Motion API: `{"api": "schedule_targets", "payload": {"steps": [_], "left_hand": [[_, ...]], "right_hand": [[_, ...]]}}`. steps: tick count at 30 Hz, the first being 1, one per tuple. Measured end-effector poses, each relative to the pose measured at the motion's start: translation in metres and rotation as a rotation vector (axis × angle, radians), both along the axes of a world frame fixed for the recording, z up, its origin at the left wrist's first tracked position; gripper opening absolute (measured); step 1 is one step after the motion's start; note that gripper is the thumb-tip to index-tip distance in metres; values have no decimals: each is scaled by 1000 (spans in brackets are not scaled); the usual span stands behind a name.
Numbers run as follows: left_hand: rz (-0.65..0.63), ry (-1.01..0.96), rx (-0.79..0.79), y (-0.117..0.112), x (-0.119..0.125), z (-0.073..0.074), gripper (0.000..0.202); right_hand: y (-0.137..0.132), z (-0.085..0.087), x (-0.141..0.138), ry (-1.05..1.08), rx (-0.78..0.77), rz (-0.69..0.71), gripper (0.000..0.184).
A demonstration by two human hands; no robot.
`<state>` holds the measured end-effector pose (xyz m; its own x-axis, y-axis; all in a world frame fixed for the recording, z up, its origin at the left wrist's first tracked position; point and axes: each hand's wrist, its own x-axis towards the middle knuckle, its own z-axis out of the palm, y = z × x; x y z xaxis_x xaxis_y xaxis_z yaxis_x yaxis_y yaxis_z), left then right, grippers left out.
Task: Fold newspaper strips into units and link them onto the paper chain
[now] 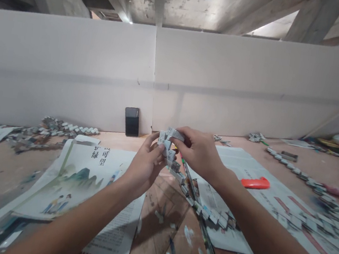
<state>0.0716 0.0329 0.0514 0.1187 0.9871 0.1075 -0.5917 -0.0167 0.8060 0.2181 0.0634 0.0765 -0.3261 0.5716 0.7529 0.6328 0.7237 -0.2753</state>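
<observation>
My left hand (148,164) pinches the end of a folded-paper chain (178,175) made of small interlocked newspaper links. At the same end, my right hand (199,150) grips a folded paper strip (175,134) between thumb and fingers. The strip meets the chain's last link; whether it is pushed into it I cannot tell. From my hands the zigzag chain hangs down and trails to the right across the table, passing under my right forearm. Some of my left fingers are hidden behind the links.
Newspaper sheets (86,178) lie left and right. A red cutter-like tool (255,183) rests on the right sheet. More paper chains (71,128) lie at the left and right. A phone (132,121) leans on the white partition (72,54). Paint marks spot the table (154,234).
</observation>
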Motion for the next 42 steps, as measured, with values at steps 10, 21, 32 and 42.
{"api": "schedule_targets", "payload": {"steps": [10,21,32,42], "left_hand": [[56,123,155,2,-2,-5,41],[280,402,326,5,-5,-7,45],[246,382,364,12,-11,-11,38],[140,230,225,15,-10,-13,36]], "right_hand": [[8,-8,3,93,-22,21,15],[7,-11,-16,736,-637,319,25],[3,-7,-18,711,-704,423,30],[13,-4,4,458,-574,499,33]]}}
